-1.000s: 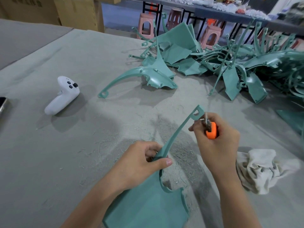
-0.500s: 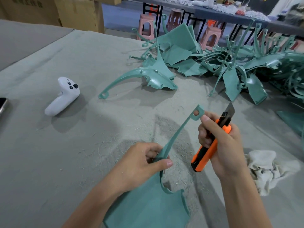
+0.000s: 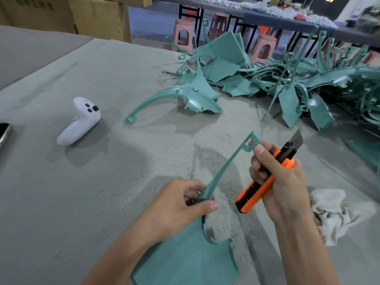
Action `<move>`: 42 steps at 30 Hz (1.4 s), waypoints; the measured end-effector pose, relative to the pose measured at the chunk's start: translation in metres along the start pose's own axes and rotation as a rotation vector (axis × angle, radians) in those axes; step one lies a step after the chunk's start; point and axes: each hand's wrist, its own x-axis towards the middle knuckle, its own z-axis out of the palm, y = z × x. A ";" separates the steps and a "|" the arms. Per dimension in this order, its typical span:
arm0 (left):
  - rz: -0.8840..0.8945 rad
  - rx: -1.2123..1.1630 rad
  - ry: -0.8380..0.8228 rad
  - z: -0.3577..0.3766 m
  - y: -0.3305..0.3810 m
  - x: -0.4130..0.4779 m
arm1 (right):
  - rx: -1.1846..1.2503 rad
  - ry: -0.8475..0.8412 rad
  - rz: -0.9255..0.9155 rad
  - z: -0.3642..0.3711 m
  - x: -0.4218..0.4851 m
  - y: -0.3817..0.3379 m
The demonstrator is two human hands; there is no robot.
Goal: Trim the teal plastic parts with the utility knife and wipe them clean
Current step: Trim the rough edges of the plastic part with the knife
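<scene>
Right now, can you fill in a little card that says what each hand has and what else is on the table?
Left hand: grips the teal part where its thin arm begins
Right hand: holds the orange utility knife, pointing up and away
Cutting: no, the blade is out but clear of the part
Rag: crumpled on the table, at the right
Pile of teal parts: far side of the table
White controller: lying at the left

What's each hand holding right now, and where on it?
Left hand grips the teal part where its narrow arm meets the broad panel. Right hand grips the utility knife by its orange handle.
</scene>
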 end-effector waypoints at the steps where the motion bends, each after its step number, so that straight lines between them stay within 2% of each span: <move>1: 0.001 -0.003 0.002 0.000 0.000 0.000 | -0.003 0.009 -0.008 0.000 0.000 0.000; 7: 0.003 0.018 0.024 0.001 -0.003 0.001 | -0.050 0.054 -0.064 0.003 -0.001 0.000; 15: -0.032 0.025 0.126 -0.003 0.000 0.001 | -0.321 0.138 -0.203 0.007 -0.004 0.005; 20: -0.065 -0.246 0.050 -0.005 0.010 -0.001 | -0.385 0.132 -0.250 0.012 -0.005 0.004; 24: -0.042 -0.264 0.003 -0.005 0.014 -0.003 | -0.391 0.131 -0.244 0.012 -0.005 0.003; 29: 0.012 -0.023 0.219 -0.005 0.008 -0.001 | -0.337 0.125 -0.211 0.014 -0.006 0.001; 33: 0.017 0.015 0.258 -0.006 0.006 0.000 | -0.346 0.082 -0.169 0.016 -0.008 -0.001; 37: -0.033 -0.305 0.413 -0.009 0.009 0.001 | -0.370 0.080 -0.164 0.014 -0.007 -0.002; 39: -0.050 -0.388 0.516 -0.013 0.010 0.003 | -0.369 0.102 -0.170 0.010 -0.005 -0.003; 42: -0.027 -0.538 0.675 -0.021 0.009 0.006 | -0.343 0.232 -0.225 0.003 -0.004 -0.003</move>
